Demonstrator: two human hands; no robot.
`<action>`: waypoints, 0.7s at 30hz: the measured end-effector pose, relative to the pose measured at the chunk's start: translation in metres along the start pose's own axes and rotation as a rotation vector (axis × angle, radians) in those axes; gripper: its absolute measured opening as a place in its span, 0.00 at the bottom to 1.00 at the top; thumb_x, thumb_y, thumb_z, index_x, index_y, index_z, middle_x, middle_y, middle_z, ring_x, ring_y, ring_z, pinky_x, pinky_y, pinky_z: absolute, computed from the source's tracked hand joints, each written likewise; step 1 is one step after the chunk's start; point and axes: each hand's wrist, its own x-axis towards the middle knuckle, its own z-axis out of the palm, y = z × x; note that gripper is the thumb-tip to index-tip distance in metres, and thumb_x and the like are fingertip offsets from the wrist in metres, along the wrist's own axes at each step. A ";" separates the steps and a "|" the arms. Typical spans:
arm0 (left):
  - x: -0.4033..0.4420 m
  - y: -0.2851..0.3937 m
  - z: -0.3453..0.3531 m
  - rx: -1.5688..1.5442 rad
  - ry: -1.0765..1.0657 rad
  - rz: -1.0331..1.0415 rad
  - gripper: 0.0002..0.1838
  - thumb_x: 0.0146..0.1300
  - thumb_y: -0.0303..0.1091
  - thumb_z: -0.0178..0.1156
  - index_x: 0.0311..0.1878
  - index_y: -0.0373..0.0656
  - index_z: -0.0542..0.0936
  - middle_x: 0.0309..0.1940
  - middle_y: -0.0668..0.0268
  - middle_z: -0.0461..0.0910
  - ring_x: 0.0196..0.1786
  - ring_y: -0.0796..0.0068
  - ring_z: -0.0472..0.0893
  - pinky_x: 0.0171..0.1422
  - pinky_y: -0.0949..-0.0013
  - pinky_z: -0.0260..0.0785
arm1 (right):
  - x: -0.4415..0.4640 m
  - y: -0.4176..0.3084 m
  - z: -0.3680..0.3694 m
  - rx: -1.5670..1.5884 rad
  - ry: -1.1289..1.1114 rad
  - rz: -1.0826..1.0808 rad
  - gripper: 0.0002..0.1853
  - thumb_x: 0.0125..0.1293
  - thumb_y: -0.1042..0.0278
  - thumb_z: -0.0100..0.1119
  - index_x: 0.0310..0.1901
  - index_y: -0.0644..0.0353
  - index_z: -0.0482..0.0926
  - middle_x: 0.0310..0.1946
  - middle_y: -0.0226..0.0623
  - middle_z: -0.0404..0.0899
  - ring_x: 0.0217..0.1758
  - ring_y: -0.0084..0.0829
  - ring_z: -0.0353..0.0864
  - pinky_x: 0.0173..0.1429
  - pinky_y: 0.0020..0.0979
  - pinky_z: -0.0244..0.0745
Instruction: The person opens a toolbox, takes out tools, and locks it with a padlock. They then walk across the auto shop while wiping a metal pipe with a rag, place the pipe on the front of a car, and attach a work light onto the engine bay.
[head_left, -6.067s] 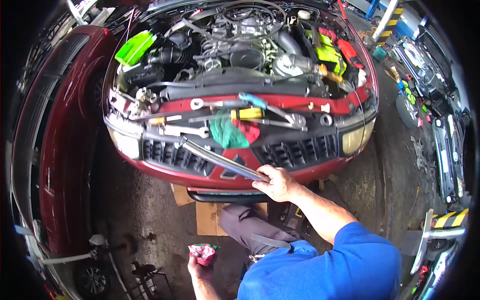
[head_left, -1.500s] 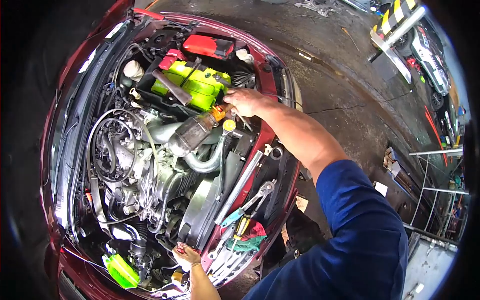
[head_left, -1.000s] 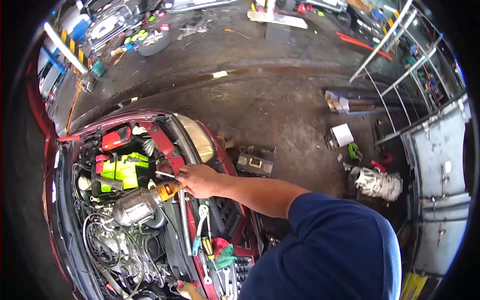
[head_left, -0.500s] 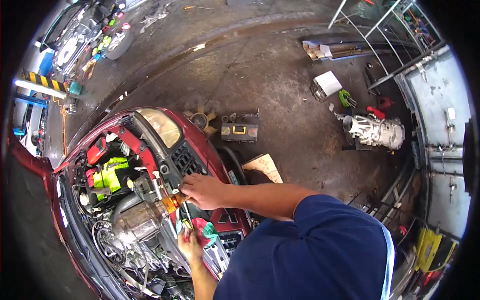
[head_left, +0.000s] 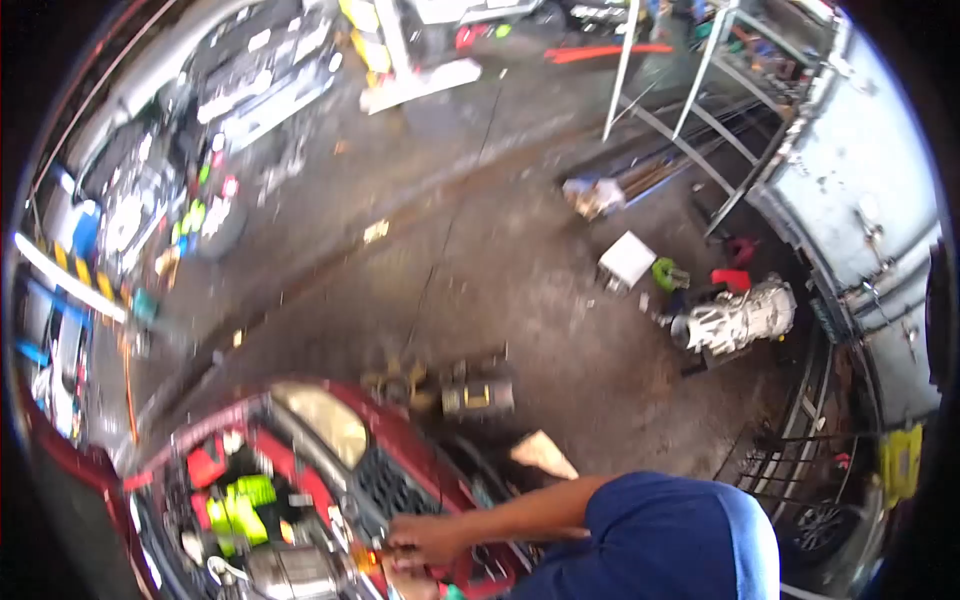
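Note:
Over the front edge of the red car (head_left: 408, 447), my right hand (head_left: 425, 538) is closed at the orange end of a work light or tool (head_left: 366, 558); blur hides exactly what the fingers grip. My left hand (head_left: 405, 578) is just below, close to or touching the right one, its fingers smeared by motion. To the left of both hands lies a metal cylindrical part (head_left: 293, 573) in the engine bay. A bright yellow-green cover (head_left: 240, 510) and a red object (head_left: 206, 463) are farther left.
Beyond the car, a toolbox (head_left: 477, 397) and cardboard (head_left: 543, 454) lie on the floor. A metal gearbox-like unit (head_left: 740, 320) stands at the right, near a white box (head_left: 629, 260). Metal framing (head_left: 690, 100) and a light blue panel (head_left: 850, 170) are farther right.
The view has swung up and over the floor, so the car sits lower in the picture. My left hand has come from the engine bay to beside my right hand.

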 end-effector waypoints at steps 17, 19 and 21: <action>-0.017 0.042 0.081 0.267 -0.262 -0.063 0.32 0.61 0.50 0.65 0.61 0.39 0.69 0.52 0.56 0.77 0.53 0.60 0.79 0.57 0.63 0.74 | -0.030 0.302 0.035 0.946 0.400 1.416 0.19 0.66 0.46 0.60 0.43 0.56 0.79 0.40 0.38 0.79 0.38 0.31 0.79 0.40 0.38 0.75; -0.021 0.042 0.081 0.289 -0.240 -0.054 0.31 0.62 0.49 0.65 0.61 0.39 0.69 0.51 0.56 0.77 0.53 0.61 0.79 0.56 0.62 0.75 | -0.028 0.269 0.026 0.856 0.440 1.389 0.15 0.65 0.50 0.61 0.35 0.56 0.78 0.35 0.35 0.77 0.33 0.29 0.77 0.36 0.37 0.72; -0.026 0.042 0.083 0.305 -0.235 -0.038 0.30 0.62 0.47 0.65 0.60 0.39 0.69 0.51 0.56 0.77 0.52 0.61 0.79 0.55 0.61 0.75 | -0.004 0.179 -0.015 0.598 0.546 1.425 0.14 0.63 0.61 0.60 0.21 0.54 0.75 0.21 0.31 0.72 0.23 0.27 0.71 0.23 0.34 0.64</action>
